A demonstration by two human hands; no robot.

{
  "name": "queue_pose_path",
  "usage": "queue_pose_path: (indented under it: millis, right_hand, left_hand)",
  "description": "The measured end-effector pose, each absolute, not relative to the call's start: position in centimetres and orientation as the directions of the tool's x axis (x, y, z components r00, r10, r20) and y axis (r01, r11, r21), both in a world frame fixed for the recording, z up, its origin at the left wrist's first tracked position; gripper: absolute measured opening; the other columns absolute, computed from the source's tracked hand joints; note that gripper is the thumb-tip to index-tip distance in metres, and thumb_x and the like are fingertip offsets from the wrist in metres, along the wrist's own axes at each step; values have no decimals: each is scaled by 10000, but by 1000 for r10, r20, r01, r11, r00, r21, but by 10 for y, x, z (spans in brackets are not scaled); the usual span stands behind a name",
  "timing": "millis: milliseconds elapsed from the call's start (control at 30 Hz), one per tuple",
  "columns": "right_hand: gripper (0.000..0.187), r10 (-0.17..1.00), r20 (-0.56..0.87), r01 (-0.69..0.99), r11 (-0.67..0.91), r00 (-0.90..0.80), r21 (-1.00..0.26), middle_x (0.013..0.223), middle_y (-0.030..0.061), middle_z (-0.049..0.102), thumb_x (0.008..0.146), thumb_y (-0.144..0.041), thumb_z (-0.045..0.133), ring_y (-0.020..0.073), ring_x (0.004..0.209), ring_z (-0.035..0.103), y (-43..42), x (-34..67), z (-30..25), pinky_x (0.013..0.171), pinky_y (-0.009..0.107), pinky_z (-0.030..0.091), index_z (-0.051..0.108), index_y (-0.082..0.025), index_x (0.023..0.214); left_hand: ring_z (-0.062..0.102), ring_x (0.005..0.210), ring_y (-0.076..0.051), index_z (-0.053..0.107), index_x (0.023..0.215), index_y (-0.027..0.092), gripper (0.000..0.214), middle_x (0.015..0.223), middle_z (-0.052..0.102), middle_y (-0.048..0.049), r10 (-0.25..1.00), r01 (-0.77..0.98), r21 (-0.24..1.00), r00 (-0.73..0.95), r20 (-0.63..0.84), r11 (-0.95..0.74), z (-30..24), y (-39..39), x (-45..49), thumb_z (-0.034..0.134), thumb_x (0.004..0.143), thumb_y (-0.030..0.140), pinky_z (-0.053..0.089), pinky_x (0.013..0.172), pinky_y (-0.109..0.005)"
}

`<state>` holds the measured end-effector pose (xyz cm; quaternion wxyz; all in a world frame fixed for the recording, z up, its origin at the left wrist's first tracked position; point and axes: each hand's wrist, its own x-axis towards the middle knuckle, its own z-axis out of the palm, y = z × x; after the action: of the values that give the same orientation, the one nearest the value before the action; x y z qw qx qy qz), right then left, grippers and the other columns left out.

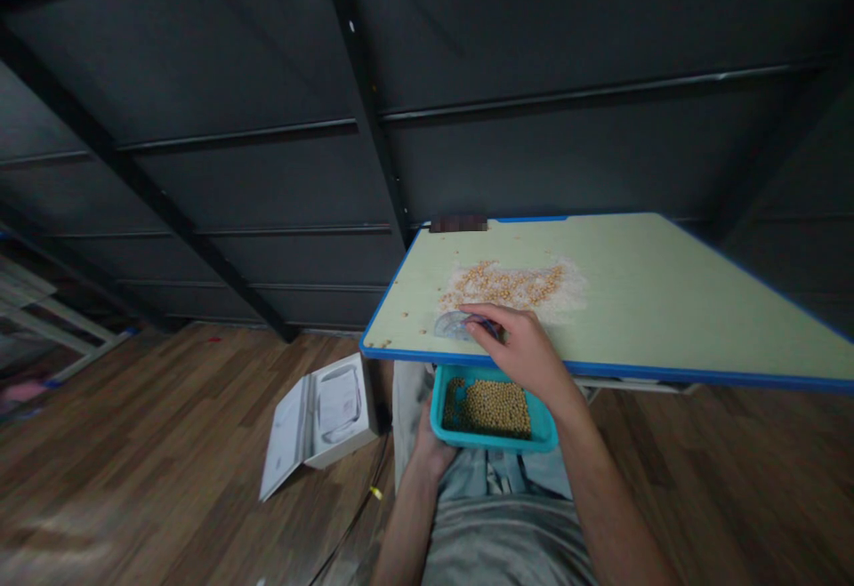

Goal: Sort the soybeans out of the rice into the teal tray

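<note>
At the near edge of the desk, one hand works a scraper while the other holds a tray below.

The right hand [527, 350] lies palm down on the desk top [667, 284], fingers closed together and bent onto a small clear plastic piece [452, 326] that is pressed flat beside the blue rim. The left hand [431, 448] grips the near left corner of a teal tray [437, 413], its fingers hidden beneath. The tray sits on the lap directly under the edge, seemingly so that anything pushed off lands in it, and is already part filled with soybeans [494, 408]. Just beyond the right hand, a pile of soybeans in white powder [511, 284] is spread out, with stray beans [404, 314] to its left. An open white box [320, 417] lies on the wooden floor [166, 444].
</note>
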<state>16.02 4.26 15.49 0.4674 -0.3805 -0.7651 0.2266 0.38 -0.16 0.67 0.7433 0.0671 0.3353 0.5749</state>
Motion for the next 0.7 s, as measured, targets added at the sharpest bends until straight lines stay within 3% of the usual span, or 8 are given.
queue_pose_path:
  millis: [233,467,700]
  right_hand:
    - [427,790,537,385,613,-296,-690,1184,41,785,905,-91,588,210,1048,734,42,160,155,924,397,577,715,-263,1275]
    - [367,792,546,376,610,-273,-697,1250,39,767,942,-146,621,217,1103,729,45,160,152,994,417,560,714,-270,1275]
    - [315,801,532,380,598,-274,-705,1155,36,801,958,-201,653,210,972,756,45,160,153,911,390,594,733,-262,1257]
  left_hand:
    - [579,1358,-329,756,1125,172,341,1169,799,-108,886,-811,473,114,-449,344,7,-1,4,704,840,351,452,1164,-475]
    - [480,1447,-325,741,1192,183,403,1307,740,-104,929,-813,504,118,-350,293,5,-3,3,724,842,381,366,1228,-491]
    - [436,1479,-314,740,1202,218,398,1313,737,-98,940,-816,515,96,-326,262,-11,2,0,700,850,399,332,1247,-499]
